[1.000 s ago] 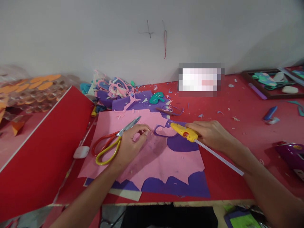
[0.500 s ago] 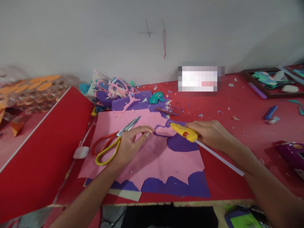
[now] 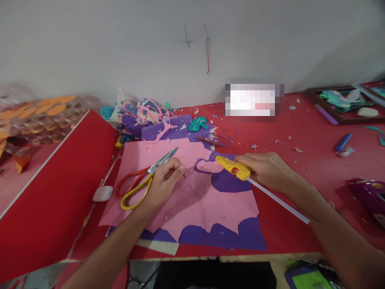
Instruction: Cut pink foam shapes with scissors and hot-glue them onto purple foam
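Observation:
My right hand (image 3: 266,167) grips a small yellow glue gun (image 3: 233,166), its nozzle pointing left and a long clear glue stick (image 3: 279,200) sticking out of its back. By the nozzle lies a small pink cutout with a purple border (image 3: 207,165). My left hand (image 3: 166,176) is closed just left of that cutout and apart from it, thumb and fingers pinched together; I cannot make out anything in them. Under both lie a jagged pink foam sheet (image 3: 204,208) and a purple sheet (image 3: 222,240). Scissors (image 3: 141,180) with red and yellow handles lie against my left hand.
A red board (image 3: 60,184) leans at the left beside a white case (image 3: 102,193). Foam scraps (image 3: 147,112) pile up at the back, near a teal cutout (image 3: 197,124). On the right are a dark frame (image 3: 345,120), a blue object (image 3: 343,142) and a purple device (image 3: 367,198).
My left hand has drawn its fingers back to the left, away from the purple-bordered cutout, and curled them in. My right hand and the glue gun have stayed in place.

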`<control>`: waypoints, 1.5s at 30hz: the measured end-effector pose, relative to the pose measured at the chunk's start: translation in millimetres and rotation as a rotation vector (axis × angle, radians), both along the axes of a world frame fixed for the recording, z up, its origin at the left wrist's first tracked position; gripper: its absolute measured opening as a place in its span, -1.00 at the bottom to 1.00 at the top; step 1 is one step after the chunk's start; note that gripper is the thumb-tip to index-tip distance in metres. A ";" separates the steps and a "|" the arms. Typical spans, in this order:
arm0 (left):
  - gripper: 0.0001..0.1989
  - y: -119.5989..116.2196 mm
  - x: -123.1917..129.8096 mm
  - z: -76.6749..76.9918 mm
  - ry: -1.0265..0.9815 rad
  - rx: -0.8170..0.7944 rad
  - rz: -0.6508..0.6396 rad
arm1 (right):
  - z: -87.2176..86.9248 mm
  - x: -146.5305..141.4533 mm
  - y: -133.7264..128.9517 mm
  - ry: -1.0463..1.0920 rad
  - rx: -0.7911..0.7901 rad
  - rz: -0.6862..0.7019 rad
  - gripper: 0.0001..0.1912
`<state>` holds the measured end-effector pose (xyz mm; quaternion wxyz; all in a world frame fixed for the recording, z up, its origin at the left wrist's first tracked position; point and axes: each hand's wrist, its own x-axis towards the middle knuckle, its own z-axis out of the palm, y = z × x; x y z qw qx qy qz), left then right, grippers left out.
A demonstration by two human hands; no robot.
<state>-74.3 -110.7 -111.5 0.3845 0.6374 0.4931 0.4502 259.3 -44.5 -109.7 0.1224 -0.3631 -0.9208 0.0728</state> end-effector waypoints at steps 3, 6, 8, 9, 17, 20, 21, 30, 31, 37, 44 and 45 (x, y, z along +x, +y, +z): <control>-0.63 -1.1 0.9 0.8 0.040 -0.017 -0.007 | -0.6 0.1 0.3 -0.006 0.009 0.007 -0.76; -0.54 -2.3 3.0 1.3 0.069 -0.054 0.001 | 0.2 -0.3 0.4 -0.008 0.012 0.006 -0.76; -0.48 -2.4 3.3 0.0 0.074 -0.057 0.014 | 0.9 -0.8 0.3 -0.011 0.014 0.005 -0.77; -0.46 -2.2 3.1 -1.2 0.069 -0.055 0.021 | 1.1 -0.9 0.2 -0.014 0.014 0.005 -0.76; -0.72 2.0 5.2 0.0 0.017 -0.022 -0.014 | 1.2 -0.5 -0.4 -0.009 0.020 0.002 -0.77; -0.72 2.3 6.5 3.2 0.055 -0.023 -0.038 | 3.3 -1.4 -1.1 -0.006 -0.006 -0.007 -0.78; -0.70 2.2 6.4 3.6 0.072 -0.021 -0.034 | 3.8 -1.7 -1.3 -0.008 -0.018 -0.008 -0.78; -0.54 -0.3 5.2 5.1 0.195 -0.045 0.052 | 3.5 -2.4 -1.8 -0.013 -0.020 -0.011 -0.77; -0.52 -0.2 5.1 4.6 0.184 -0.046 0.076 | 3.5 -2.5 -1.8 -0.011 -0.021 -0.012 -0.78; -0.63 3.1 5.7 2.2 -0.028 -0.010 0.136 | 3.7 -2.0 -1.0 -0.018 -0.044 -0.001 -0.78; -0.86 1.2 10.0 5.6 -0.102 -0.059 0.040 | -0.1 -0.1 -0.7 -0.028 -0.019 0.009 -0.78; -0.87 0.9 9.8 5.1 -0.112 -0.056 0.029 | 0.1 -0.2 -0.9 -0.022 -0.021 0.010 -0.78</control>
